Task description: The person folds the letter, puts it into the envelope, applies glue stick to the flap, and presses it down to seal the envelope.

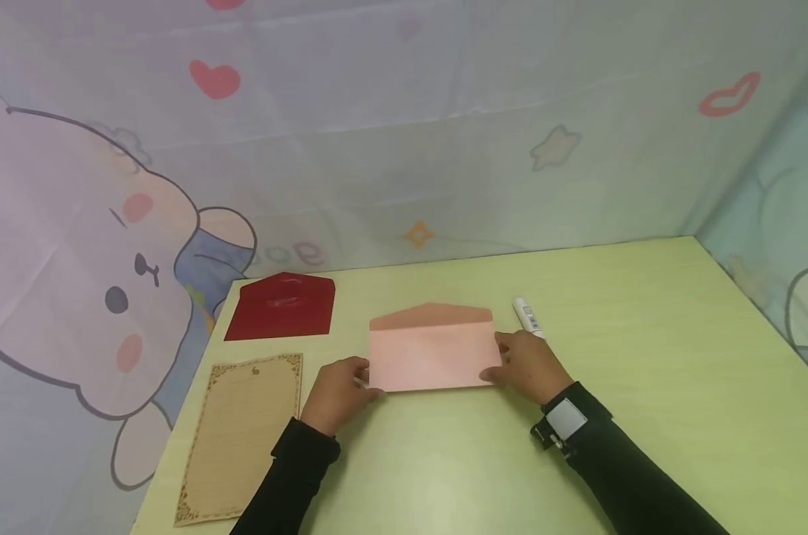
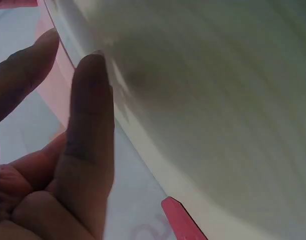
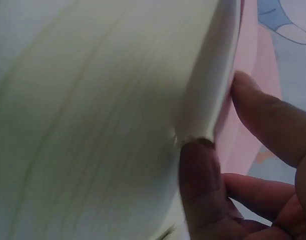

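A pink envelope (image 1: 431, 358) with its flap raised at the far side lies in front of me in the head view. My left hand (image 1: 340, 390) holds its left side, thumb at the near left corner. Across from it, my right hand (image 1: 529, 365) pinches the right edge. Pink paper (image 3: 250, 55) shows between thumb and finger (image 3: 199, 170) in the right wrist view. The left wrist view has the left fingers (image 2: 90, 110) right at the envelope's edge (image 2: 55, 75).
A dark red envelope (image 1: 290, 308), flap raised, lies at the table's back left corner. Nearer me is a tan letter sheet (image 1: 243, 438) with an ornate border, partly under the left sleeve. A white marker (image 1: 527, 316) lies just beyond the right hand on the pale yellow-green table (image 1: 678, 386).
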`<move>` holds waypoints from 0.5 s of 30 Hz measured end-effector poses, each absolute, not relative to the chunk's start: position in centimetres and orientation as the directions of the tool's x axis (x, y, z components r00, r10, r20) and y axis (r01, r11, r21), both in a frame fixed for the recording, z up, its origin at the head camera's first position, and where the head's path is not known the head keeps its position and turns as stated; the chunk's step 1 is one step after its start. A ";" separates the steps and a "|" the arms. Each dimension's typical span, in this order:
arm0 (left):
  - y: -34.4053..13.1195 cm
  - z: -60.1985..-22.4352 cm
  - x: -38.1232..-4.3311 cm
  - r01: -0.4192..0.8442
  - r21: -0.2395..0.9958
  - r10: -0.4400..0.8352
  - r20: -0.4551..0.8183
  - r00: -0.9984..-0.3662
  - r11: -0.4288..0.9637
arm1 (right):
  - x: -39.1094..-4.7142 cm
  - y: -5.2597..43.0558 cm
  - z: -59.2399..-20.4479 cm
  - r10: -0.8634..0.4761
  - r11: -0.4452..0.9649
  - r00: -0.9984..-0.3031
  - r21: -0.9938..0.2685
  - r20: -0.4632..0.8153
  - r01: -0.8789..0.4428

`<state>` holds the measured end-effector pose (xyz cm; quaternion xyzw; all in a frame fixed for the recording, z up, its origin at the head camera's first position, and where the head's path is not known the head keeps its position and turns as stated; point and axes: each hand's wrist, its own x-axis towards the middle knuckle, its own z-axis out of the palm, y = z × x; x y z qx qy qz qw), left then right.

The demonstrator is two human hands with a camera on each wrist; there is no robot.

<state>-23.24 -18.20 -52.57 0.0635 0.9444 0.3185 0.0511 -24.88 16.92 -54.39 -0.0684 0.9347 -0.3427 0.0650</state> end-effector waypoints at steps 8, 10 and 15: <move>-17.5 -57.7 -26.3 0.156 0.384 0.176 -0.016 -0.984 0.910 | -26.2 16.7 -56.4 -0.263 0.874 -0.965 -0.428 -0.022 -0.228; -17.2 -58.3 -26.6 0.188 0.317 0.195 0.008 -0.981 0.930 | -26.4 16.5 -56.2 -0.268 0.895 -0.963 -0.378 -0.032 -0.237; -17.0 -59.3 -26.5 0.275 0.189 0.267 0.068 -0.961 0.943 | -26.5 16.2 -56.0 -0.285 0.912 -0.955 -0.330 -0.081 -0.244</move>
